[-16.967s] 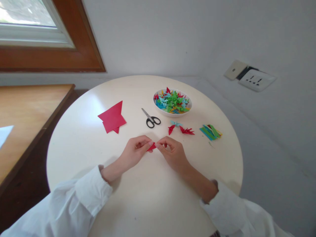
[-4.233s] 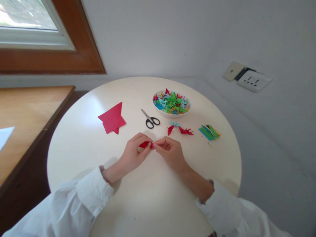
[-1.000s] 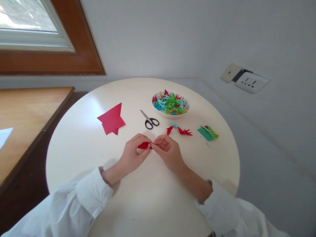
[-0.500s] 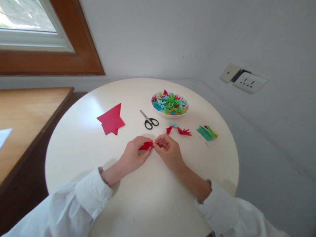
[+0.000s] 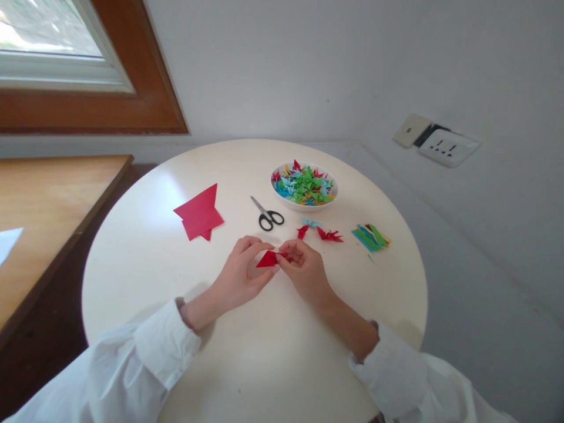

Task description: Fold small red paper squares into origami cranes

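A small folded piece of red paper (image 5: 267, 259) is held just above the round cream table (image 5: 145, 258), near its middle. My left hand (image 5: 240, 273) pinches its left side, with the fingers curled around it. My right hand (image 5: 303, 269) pinches its right end between thumb and fingertips. The paper shows as a small triangle between the two hands. Both wrists rest on the table, in white sleeves.
Black scissors (image 5: 267, 214) lie beyond the hands. A white bowl (image 5: 305, 185) of coloured folded paper shapes stands behind them. Red paper sheets (image 5: 199, 212) lie to the left, small red and blue folded shapes (image 5: 320, 231) and coloured strips (image 5: 371, 236) to the right.
The red piece has opened from a narrow folded strip into a wider triangle between my fingers. Both hands stay in the same place.
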A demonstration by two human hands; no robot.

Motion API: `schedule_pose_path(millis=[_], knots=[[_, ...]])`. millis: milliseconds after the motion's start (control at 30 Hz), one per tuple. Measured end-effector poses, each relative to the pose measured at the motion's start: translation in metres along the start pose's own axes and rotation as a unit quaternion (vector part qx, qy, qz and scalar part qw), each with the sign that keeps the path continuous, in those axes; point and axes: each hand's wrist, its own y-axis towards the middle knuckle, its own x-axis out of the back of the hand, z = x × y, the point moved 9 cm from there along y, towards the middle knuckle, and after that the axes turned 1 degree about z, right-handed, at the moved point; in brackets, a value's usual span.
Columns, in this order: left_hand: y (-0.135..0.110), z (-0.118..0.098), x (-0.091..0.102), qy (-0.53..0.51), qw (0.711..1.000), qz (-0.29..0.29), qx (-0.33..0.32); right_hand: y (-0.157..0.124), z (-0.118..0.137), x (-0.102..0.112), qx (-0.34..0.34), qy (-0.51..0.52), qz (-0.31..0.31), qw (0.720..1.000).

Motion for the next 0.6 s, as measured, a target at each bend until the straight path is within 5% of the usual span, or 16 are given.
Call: schedule_pose_path(millis=[600], knots=[[-0.003, 0.010, 0.005, 0.016, 0.998, -0.021, 0.060, -0.003, 0.019, 0.003, 0.068, -0.173, -0.031, 0.982]])
